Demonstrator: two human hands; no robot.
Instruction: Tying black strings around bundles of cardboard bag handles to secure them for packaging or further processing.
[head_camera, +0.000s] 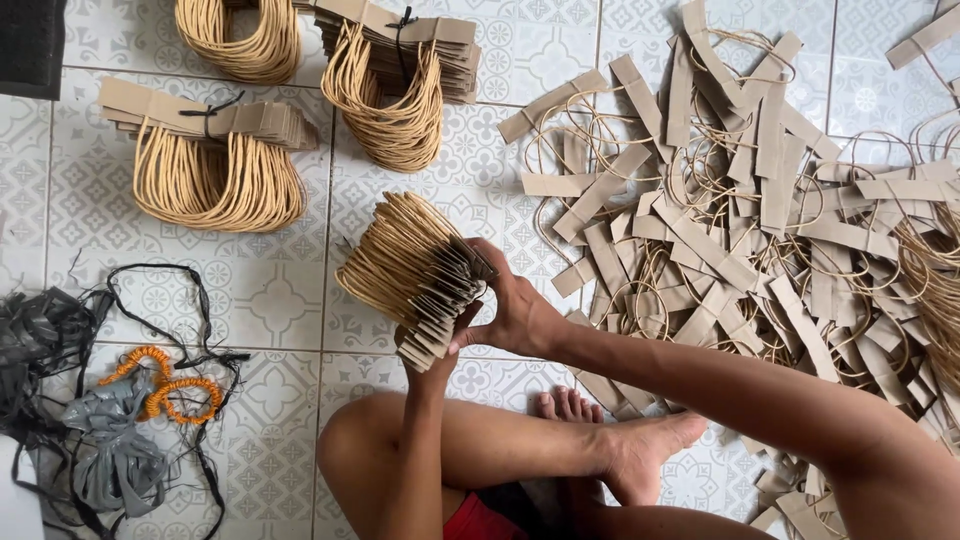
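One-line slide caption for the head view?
Both hands, left hand and right hand, square a stack of paper-bag handles over the patterned tile floor.

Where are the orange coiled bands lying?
In the head view, the orange coiled bands lie lower left on the tiled floor, among black plastic strips.

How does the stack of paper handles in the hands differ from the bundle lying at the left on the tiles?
The brown cardboard-and-cord handle stack is held up by both hands, untied, strips fanned. The tied bundle of handles lies on the patterned floor tiles, bound with black string. Both share tan cord loops.
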